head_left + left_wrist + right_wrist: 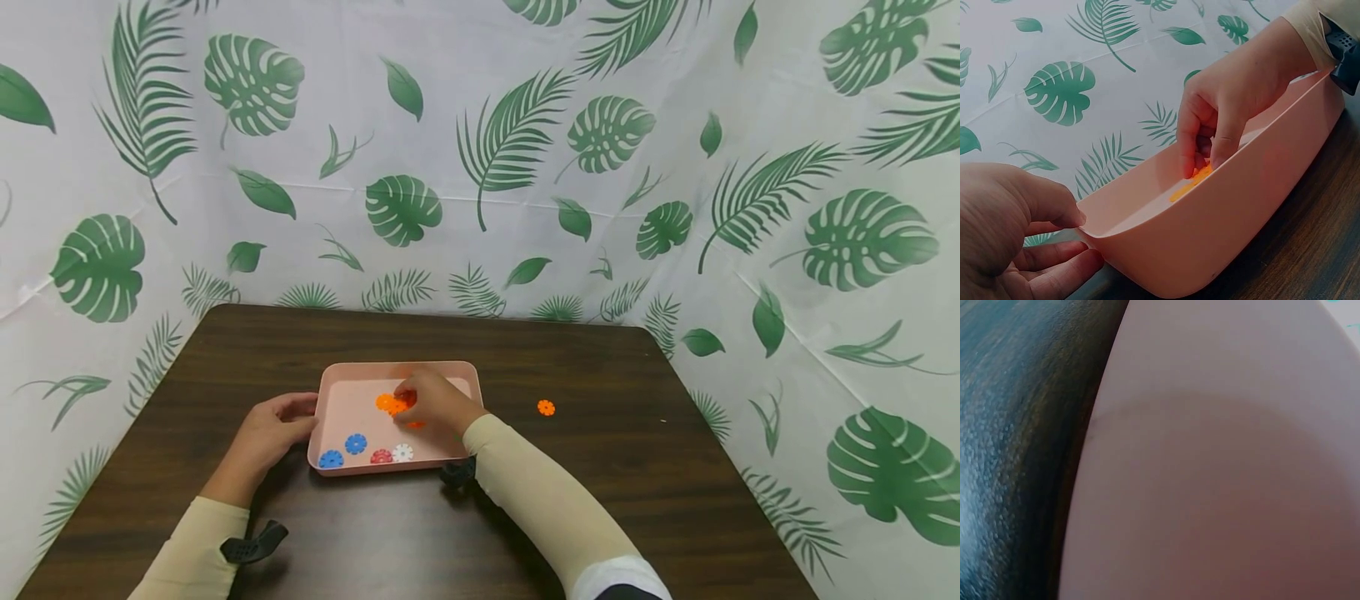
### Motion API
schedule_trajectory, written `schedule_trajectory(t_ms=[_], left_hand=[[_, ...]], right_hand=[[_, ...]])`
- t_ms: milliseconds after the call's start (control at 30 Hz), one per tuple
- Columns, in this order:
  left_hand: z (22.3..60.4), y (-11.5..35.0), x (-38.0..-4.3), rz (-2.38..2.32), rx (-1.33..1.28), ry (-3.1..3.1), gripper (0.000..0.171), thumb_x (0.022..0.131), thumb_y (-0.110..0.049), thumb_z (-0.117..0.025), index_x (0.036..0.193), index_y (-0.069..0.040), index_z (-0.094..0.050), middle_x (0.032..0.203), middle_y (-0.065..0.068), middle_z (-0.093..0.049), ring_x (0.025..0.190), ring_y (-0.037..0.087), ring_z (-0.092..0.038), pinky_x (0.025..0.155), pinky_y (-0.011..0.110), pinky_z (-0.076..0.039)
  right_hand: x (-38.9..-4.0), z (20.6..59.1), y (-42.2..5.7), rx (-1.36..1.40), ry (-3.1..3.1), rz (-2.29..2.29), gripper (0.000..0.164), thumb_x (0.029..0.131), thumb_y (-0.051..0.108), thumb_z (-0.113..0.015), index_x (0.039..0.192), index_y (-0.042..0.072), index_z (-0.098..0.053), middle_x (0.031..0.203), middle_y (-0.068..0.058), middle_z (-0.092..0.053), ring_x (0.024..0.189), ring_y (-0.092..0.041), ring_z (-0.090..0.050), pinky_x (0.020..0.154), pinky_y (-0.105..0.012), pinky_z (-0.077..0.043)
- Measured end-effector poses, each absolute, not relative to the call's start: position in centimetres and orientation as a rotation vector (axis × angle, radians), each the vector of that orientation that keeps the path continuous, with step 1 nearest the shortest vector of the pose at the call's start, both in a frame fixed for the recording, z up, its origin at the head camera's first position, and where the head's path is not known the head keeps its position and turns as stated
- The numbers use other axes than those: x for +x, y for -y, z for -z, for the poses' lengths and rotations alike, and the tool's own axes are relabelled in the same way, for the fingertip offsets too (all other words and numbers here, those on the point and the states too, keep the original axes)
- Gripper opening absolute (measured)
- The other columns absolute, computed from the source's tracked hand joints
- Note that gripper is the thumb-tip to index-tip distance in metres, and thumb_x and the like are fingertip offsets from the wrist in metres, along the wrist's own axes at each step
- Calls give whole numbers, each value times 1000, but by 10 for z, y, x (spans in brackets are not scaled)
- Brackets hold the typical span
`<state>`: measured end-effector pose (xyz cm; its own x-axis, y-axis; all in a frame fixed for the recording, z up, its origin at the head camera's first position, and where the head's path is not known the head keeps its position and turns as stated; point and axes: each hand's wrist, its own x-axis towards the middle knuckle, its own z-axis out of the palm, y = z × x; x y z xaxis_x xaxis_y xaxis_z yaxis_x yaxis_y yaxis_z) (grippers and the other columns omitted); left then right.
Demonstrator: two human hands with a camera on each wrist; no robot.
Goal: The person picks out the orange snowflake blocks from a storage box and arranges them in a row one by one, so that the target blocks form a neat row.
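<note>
A shallow pink tray [345, 417] lies on the table with small notched flower-shaped discs inside. My right hand [435, 402] reaches into it and pinches an orange flower disc [397, 407] among other orange ones; the fingertips partly hide them. In the left wrist view, orange discs [1188, 187] show beneath the right fingers. My left hand [270, 433] touches the tray's left side from outside, thumb and fingers apart, fingertips at the rim corner. Near the tray's front wall lie two blue discs [356, 443], a red disc [381, 456] and a white disc [402, 452]. The tray wall [1210, 456] fills the right wrist view.
One loose orange disc [546, 407] lies on the dark wooden table [600, 467], right of the tray. A white cloth with green leaves [450, 275] hangs behind and at both sides. Black straps with mounts [253, 546] are on both wrists.
</note>
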<state>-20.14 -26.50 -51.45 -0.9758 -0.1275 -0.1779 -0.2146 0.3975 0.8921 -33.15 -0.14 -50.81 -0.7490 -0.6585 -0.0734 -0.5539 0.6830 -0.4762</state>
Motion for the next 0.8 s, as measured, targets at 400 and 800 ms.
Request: schedule_trajectory(t_ms=[400,800], left_hand=[[513,264,-200,-1668,-320,-2547,56,99,-23,-71,148,-2,-53,142,27,-57,128,44,-56,106,58,-49],[513,263,-201,-1662,-349,-2539,56,98,-23,-71,148,-3,-53,143,26,-57,128,44,-56,107,58,-49]], right_hand=[[-331,510,2,-947,-2637,667,33,86,29,-87,113,11,-79,101,8,-70,91,-8,-58,89,-18,-53],[-329,512,4,-934,-2672,656,32,86,30,-86,112,13,-78,101,9,-68,94,-9,-57,91,-19,-53]])
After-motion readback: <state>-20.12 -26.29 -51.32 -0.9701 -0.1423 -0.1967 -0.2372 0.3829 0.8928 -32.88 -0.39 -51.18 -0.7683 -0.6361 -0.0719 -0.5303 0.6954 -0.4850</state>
